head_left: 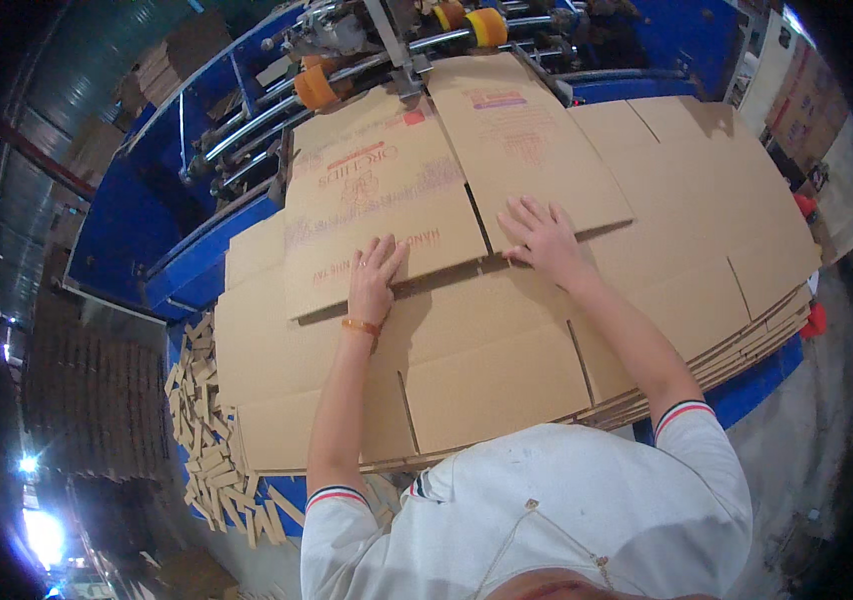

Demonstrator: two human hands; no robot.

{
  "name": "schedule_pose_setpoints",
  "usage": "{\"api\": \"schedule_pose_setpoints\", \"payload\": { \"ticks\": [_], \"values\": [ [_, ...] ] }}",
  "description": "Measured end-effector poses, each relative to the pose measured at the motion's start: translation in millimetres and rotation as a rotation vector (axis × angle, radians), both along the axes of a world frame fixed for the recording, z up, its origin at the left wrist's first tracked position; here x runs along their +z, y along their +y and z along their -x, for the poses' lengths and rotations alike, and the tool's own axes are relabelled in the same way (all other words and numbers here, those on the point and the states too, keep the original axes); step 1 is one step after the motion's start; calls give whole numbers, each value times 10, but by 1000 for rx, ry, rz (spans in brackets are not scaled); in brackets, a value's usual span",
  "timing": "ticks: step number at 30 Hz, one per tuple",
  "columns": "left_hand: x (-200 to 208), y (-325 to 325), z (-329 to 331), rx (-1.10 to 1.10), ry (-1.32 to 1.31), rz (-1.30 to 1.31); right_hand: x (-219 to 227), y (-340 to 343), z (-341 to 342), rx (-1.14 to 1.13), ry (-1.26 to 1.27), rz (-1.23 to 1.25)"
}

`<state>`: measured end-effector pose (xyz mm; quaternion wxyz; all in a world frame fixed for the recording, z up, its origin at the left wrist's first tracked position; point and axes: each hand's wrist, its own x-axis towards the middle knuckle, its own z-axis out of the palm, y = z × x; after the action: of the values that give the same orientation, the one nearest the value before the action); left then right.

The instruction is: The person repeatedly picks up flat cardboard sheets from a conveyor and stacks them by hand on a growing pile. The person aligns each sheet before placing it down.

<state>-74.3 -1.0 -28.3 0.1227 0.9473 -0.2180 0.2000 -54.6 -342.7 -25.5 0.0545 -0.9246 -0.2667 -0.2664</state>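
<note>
We found both hands at the near edge of the printed cardboard (pixel 427 190), which lay atop a stack of plain cardboard (pixel 677 260), its far end up against a blue machine (pixel 137 225). Left hand (pixel 374 283): unclenched, fingers laid out on the left panel near its edge, an orange band (pixel 360 326) at the wrist. Right hand (pixel 544 246): fingers spread, laid on the right panel just beside the dark slot between the two panels. We saw neither hand clenched; we could not tell whether a thumb reached beneath. At the machine we noted an orange roller (pixel 316 88) and a yellow roller (pixel 490 28) on metal shafts. Cardboard scraps (pixel 209 460) were heaped left of the stack.
</note>
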Motion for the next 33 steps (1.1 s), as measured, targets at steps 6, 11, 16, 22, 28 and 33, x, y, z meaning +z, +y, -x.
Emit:
{"api": "schedule_pose_setpoints", "payload": {
  "ticks": [6,11,16,22,28,33],
  "values": [
    [-19,-2,-313,164,-39,-202,-44,96,-357,-58,-1,-42],
    [-20,-110,-328,391,-90,-305,-129,168,-334,-158,-58,-50],
    [240,-122,-452,710,61,-167,84,283,-538,-457,145,-102],
    [190,996,384,700,-136,-4,-170,-174,7,-70,432,-102],
    [-63,2848,1587,1410,50,96,-59,-434,756,40,438,-66],
    [163,2974,1644,1557,351,-2,14,-357,799,-13,394,-74]
  ]
}}
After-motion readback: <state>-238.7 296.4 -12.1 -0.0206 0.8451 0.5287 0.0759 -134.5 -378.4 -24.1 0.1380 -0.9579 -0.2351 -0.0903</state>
